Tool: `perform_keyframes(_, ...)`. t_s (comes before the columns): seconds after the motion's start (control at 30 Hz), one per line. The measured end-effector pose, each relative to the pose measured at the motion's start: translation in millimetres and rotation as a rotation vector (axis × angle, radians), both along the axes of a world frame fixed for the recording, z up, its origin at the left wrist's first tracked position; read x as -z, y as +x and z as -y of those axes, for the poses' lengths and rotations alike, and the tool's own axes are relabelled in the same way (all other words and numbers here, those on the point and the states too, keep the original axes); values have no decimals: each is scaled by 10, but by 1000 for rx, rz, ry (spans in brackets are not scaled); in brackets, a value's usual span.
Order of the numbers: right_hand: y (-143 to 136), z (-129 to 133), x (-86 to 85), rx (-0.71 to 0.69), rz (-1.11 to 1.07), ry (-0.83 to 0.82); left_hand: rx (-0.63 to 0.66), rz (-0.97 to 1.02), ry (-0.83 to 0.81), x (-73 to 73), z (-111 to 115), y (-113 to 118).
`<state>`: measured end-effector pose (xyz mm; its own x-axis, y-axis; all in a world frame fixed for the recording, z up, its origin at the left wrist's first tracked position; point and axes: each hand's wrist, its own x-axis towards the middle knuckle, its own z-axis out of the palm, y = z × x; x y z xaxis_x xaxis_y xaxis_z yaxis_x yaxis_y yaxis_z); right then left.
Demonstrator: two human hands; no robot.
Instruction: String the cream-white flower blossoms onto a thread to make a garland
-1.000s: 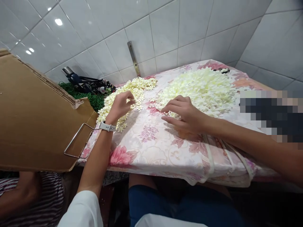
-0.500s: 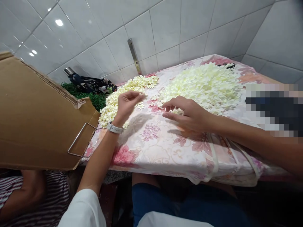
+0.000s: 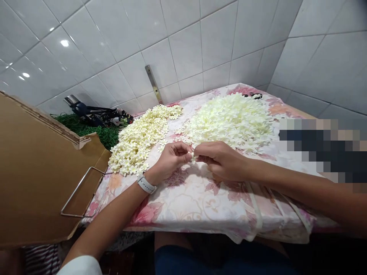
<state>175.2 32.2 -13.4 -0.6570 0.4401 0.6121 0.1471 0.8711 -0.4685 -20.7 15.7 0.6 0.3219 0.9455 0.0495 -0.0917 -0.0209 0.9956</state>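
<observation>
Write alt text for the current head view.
The left hand and right hand hold a small pale flower between them over a floral tablecloth. Beyond lie a cream flower heap and a larger, paler heap; cardboard stands at left.

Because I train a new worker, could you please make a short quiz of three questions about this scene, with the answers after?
1. True or false: the left hand and the right hand meet at a small pale flower.
2. Which wrist wears the white band?
3. Of these, which is nearest the cardboard? (a) the left flower heap; (b) the right flower heap; (c) the right hand.

Key: 1 true; 2 left; 3 a.
</observation>
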Motion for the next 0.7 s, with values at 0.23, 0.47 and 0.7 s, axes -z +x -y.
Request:
perform_keyframes(0.23,20,-64,-80,44,-10,-324,-121,-33,176,-23,-45,-21)
perform_keyframes(0.47,-5,-6,-73,-2,-123,-217,-100,-175,298,-125,43,21)
perform_keyframes(0.7,12,-53,-95,-142,-174,-577,-129,-147,433,-43,-18,1)
